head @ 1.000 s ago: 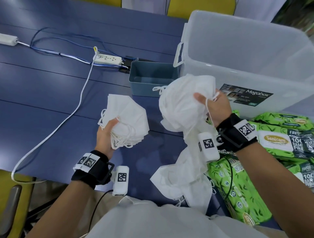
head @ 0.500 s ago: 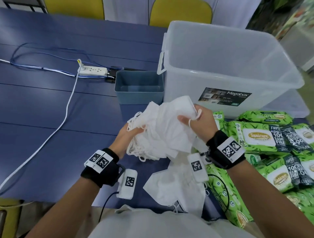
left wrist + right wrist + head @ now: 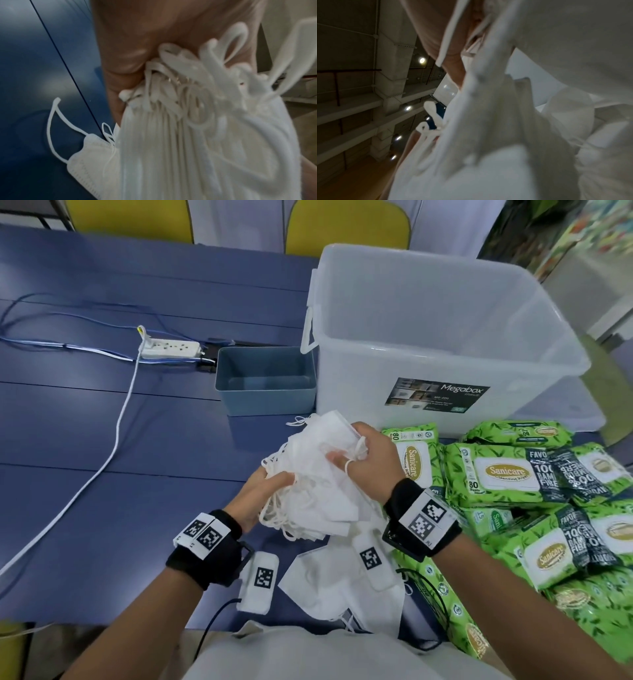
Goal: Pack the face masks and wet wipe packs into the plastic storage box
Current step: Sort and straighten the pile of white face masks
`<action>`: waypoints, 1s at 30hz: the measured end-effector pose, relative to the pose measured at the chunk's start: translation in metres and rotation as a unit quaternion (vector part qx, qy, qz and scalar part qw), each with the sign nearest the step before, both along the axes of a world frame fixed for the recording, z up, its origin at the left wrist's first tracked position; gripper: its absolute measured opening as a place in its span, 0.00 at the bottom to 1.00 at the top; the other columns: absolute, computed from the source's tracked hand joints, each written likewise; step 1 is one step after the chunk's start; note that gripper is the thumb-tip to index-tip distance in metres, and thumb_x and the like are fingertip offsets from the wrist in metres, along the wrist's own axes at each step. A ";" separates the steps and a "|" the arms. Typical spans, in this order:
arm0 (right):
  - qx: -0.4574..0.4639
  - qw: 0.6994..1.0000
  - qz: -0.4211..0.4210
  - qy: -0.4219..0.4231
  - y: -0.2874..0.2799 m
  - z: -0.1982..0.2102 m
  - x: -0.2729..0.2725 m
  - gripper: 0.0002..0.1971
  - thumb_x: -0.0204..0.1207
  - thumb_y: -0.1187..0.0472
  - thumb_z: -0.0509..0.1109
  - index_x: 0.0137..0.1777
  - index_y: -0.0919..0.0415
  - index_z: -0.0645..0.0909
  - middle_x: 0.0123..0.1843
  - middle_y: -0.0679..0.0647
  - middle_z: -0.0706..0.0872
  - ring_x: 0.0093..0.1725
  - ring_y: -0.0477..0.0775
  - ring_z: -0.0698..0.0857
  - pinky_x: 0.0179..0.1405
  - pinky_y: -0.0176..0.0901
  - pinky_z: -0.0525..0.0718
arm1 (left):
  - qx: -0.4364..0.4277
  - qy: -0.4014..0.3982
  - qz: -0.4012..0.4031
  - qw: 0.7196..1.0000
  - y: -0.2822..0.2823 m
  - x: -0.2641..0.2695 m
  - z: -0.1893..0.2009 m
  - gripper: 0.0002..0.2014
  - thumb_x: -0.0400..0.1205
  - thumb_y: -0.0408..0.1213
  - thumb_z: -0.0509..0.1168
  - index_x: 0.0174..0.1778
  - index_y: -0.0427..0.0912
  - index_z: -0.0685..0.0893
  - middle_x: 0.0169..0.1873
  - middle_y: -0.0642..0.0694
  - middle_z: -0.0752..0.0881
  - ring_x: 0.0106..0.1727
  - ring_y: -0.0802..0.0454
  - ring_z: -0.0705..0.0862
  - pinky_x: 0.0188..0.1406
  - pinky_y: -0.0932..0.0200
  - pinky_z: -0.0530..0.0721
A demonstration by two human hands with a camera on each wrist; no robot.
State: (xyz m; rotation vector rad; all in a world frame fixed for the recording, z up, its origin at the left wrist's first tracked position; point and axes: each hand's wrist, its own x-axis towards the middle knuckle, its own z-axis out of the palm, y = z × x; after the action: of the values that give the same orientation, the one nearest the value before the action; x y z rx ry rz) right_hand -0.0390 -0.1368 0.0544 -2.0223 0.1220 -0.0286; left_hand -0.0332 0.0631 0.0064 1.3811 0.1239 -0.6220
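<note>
I saw a thick bundle of white face masks (image 3: 318, 470) held above the blue table (image 3: 102, 440), just in front of the plastic storage box (image 3: 428, 364). The masks were soft, folded non-woven fabric, stacked edge to edge so their folds ran like pleats in the left wrist view, with flat elastic ear loops (image 3: 197, 86) bunched and tangled at one end. My left hand (image 3: 260, 491) gripped that looped end from below, fingers curled under the stack and thumb (image 3: 282, 478) pressed on top. My right hand (image 3: 370, 457) clamped the other side, fingers wrapped round the far edge, the thumb lying on the fabric with one loop caught round it. The right wrist view was mostly blurred white fabric, so finger detail there I could not tell.

More loose masks (image 3: 342, 583) lay on the table beneath my wrists. The box was translucent, smooth-walled and rectangular. Glossy green wet wipe packs (image 3: 507, 474) were heaped to its right front, touching one another. A small grey-blue bin (image 3: 267, 402) stood just beside the box's left wall.
</note>
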 end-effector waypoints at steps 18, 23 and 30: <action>-0.176 0.933 0.216 0.227 -0.107 -0.012 -0.023 0.35 0.51 0.44 0.85 0.60 0.39 0.77 0.54 0.42 0.82 0.58 0.48 0.80 0.59 0.41 0.79 | -0.029 -0.002 0.111 0.993 0.032 0.008 -0.011 0.40 0.62 0.53 0.69 0.70 0.38 0.77 0.60 0.41 0.87 0.59 0.43 0.87 0.50 0.51 0.85; 0.062 0.986 0.122 0.095 -0.078 0.021 -0.013 0.21 0.60 0.63 0.82 0.52 0.52 0.82 0.45 0.53 0.86 0.39 0.43 0.86 0.45 0.35 0.85 | -0.035 -0.009 0.088 0.995 0.022 0.007 -0.010 0.40 0.62 0.51 0.69 0.71 0.38 0.76 0.61 0.40 0.86 0.60 0.43 0.87 0.49 0.51 0.85; 0.137 0.990 -0.017 0.015 -0.004 0.004 -0.020 0.07 0.69 0.65 0.78 0.43 0.62 0.82 0.44 0.59 0.89 0.41 0.50 0.86 0.44 0.46 0.86 | -0.076 -0.002 0.055 0.996 0.012 0.004 -0.009 0.45 0.62 0.55 0.76 0.73 0.38 0.73 0.64 0.39 0.84 0.64 0.41 0.84 0.54 0.49 0.86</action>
State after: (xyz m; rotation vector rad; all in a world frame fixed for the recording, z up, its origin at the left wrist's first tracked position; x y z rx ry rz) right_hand -0.0589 -0.1413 0.0583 -1.7465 0.1711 -0.0028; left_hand -0.0295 0.0746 -0.0025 1.2195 0.1457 -0.5269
